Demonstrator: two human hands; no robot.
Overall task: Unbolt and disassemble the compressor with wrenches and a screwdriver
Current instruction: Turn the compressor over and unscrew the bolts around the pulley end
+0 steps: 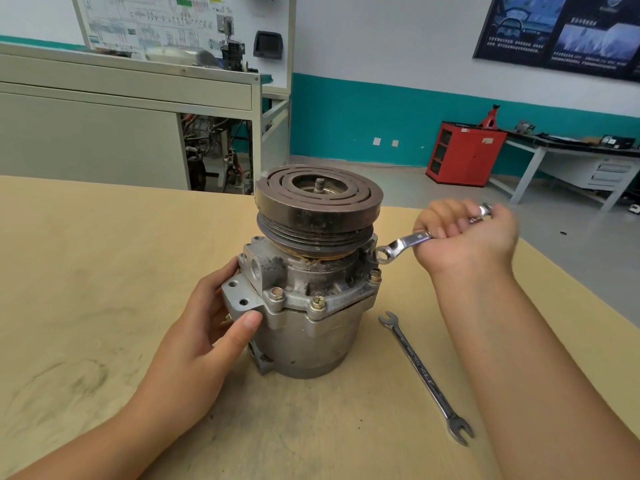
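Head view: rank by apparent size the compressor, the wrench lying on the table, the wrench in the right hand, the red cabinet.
1. compressor, largest.
2. Unranked: lying wrench spans longer, distant red cabinet covers more area.
3. held wrench, smallest, partly hidden in the right hand.

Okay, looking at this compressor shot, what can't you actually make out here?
Head view only:
- Compressor far side: hidden by its own body, so bolts there can't be counted.
- Held wrench: its middle is covered by the right hand's grip; the far end is motion-blurred.
- Left hand fingertips: behind the mounting bracket.
- Wall poster text: too small.
- Lying wrench size stamp: too small.
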